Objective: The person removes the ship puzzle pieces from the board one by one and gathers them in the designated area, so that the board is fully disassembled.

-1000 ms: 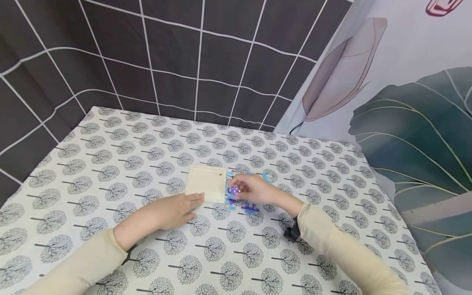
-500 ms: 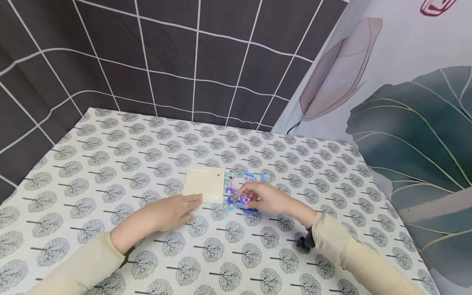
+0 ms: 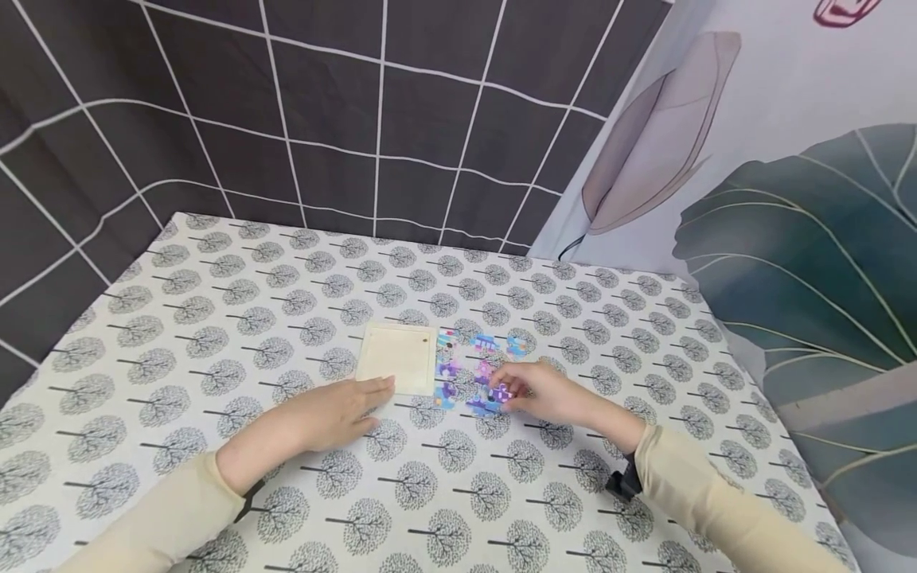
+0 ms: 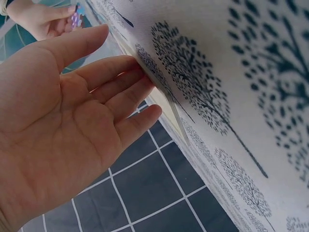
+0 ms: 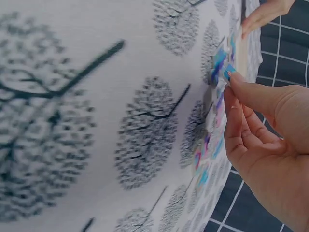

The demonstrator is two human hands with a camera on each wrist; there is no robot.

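A square, cream-coloured board point(image 3: 397, 354) with a raised edge lies on the tablecloth. My left hand point(image 3: 331, 415) rests on its near-left corner, the fingers fairly straight, as the left wrist view shows too. Between thumb and fingertips, my right hand point(image 3: 548, 395) pinches a purple jigsaw puzzle piece point(image 3: 500, 394) just over the loose pieces. In the right wrist view, blue shows on the held piece point(image 5: 229, 72). Several blue, purple and pink puzzle pieces point(image 3: 444, 395) are spread along the board's right side, with a blue piece point(image 3: 516, 345) farthest right.
A white tablecloth point(image 3: 401, 525) printed with grey trees covers the table. Behind it hangs a dark curtain point(image 3: 322, 103) with white grid lines; a light leaf-patterned curtain point(image 3: 795, 263) hangs at the right. Black straps sit on both wrists.
My right hand has moved right and slightly nearer, carrying the pinched purple piece away from the board's edge and uncovering more loose pieces. The left hand stays on the board.
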